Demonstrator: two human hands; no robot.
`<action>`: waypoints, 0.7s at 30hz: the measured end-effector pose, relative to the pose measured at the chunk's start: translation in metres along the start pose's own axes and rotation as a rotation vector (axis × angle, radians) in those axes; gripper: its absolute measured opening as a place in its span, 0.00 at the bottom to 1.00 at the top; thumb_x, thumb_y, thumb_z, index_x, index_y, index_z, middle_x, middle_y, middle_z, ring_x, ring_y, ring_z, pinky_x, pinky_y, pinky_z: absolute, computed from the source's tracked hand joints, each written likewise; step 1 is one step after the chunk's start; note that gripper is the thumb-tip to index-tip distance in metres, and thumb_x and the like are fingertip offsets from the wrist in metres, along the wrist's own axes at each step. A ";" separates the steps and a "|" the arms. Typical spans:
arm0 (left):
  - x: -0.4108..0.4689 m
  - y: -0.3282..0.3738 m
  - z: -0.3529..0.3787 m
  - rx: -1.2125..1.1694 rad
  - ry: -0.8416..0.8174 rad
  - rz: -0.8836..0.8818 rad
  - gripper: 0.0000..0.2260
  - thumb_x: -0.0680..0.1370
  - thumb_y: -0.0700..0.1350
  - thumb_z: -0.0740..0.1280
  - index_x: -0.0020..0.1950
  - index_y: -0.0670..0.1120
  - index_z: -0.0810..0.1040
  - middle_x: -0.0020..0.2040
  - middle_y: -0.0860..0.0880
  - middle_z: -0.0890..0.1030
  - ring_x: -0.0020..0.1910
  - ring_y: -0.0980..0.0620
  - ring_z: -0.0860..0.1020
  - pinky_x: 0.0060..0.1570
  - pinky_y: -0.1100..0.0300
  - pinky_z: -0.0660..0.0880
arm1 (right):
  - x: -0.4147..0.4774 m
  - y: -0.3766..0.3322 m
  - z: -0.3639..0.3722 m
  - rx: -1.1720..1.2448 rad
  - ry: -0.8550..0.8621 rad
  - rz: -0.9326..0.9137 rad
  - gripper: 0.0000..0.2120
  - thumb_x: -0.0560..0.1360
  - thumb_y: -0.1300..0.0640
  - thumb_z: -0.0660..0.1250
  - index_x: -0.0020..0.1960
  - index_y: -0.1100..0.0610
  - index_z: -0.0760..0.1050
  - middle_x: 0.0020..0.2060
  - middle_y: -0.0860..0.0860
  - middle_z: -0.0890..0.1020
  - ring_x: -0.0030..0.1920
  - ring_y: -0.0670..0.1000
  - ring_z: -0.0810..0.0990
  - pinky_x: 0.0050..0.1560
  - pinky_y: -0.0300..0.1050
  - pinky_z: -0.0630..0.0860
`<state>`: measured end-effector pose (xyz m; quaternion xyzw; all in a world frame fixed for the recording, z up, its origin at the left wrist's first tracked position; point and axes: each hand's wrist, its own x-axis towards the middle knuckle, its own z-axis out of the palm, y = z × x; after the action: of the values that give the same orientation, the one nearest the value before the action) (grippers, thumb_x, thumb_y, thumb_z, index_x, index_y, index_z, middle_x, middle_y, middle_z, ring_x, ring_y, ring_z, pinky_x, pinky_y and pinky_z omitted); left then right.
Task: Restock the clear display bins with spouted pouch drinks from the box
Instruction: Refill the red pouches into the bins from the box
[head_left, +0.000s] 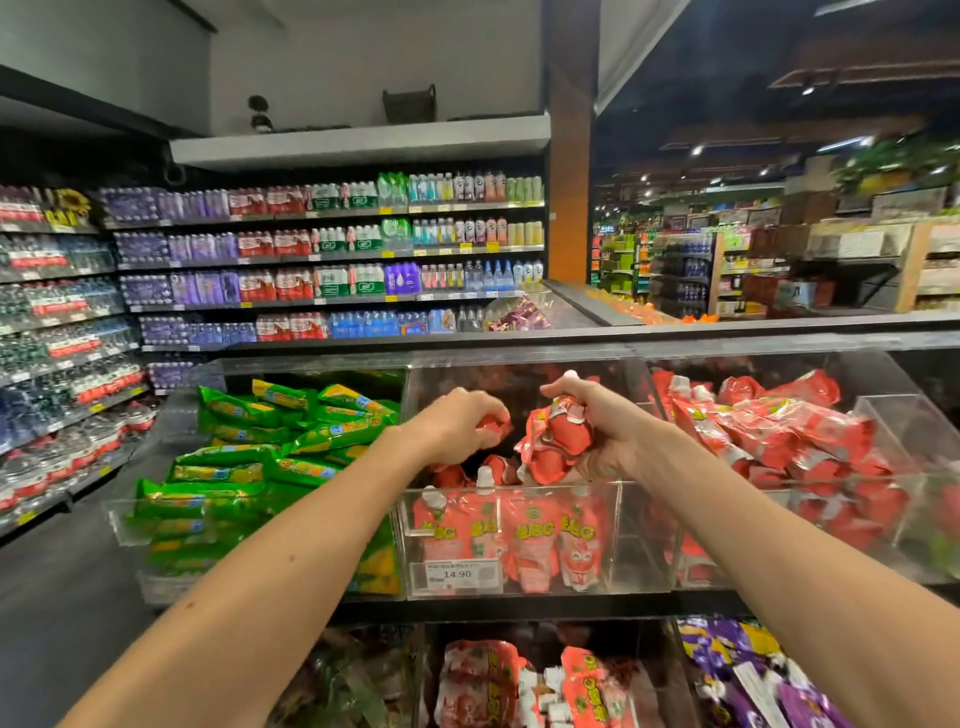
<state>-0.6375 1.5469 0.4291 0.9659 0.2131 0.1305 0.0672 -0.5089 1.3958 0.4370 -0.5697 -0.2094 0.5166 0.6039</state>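
1. Left hand (457, 428) clenches round a red spouted pouch (493, 427)
2. Right hand (605, 436) grasps a bunch of red pouches (558, 441), spout up
3. The middle clear bin (509, 491) lies directly beneath both hands

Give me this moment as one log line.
step: filling middle bin | left hand: grips red pouch | right hand: grips bunch of red pouches

Head camera looks forward-down, close over bins (509, 493).
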 end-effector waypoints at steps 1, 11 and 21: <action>0.006 -0.003 0.006 0.048 -0.023 -0.006 0.14 0.80 0.45 0.68 0.66 0.51 0.78 0.63 0.46 0.80 0.58 0.45 0.79 0.58 0.52 0.75 | 0.000 0.000 -0.002 0.001 -0.009 -0.001 0.17 0.73 0.51 0.69 0.53 0.62 0.72 0.43 0.61 0.80 0.47 0.61 0.80 0.64 0.67 0.72; 0.011 -0.004 0.006 0.187 -0.189 -0.085 0.26 0.76 0.56 0.71 0.73 0.56 0.70 0.69 0.51 0.75 0.69 0.46 0.71 0.68 0.45 0.68 | -0.002 0.009 -0.008 0.081 -0.225 -0.088 0.11 0.70 0.58 0.67 0.49 0.63 0.75 0.45 0.59 0.78 0.44 0.56 0.77 0.58 0.52 0.77; -0.049 0.032 -0.007 -0.411 0.019 0.135 0.37 0.69 0.61 0.77 0.75 0.61 0.67 0.72 0.56 0.69 0.69 0.57 0.69 0.69 0.56 0.67 | 0.001 0.013 0.000 0.192 -0.191 -0.199 0.15 0.74 0.56 0.62 0.58 0.60 0.75 0.48 0.60 0.83 0.46 0.58 0.83 0.51 0.55 0.79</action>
<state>-0.6696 1.4980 0.4304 0.9428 0.1175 0.1843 0.2518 -0.5132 1.3945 0.4247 -0.4341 -0.2707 0.5238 0.6811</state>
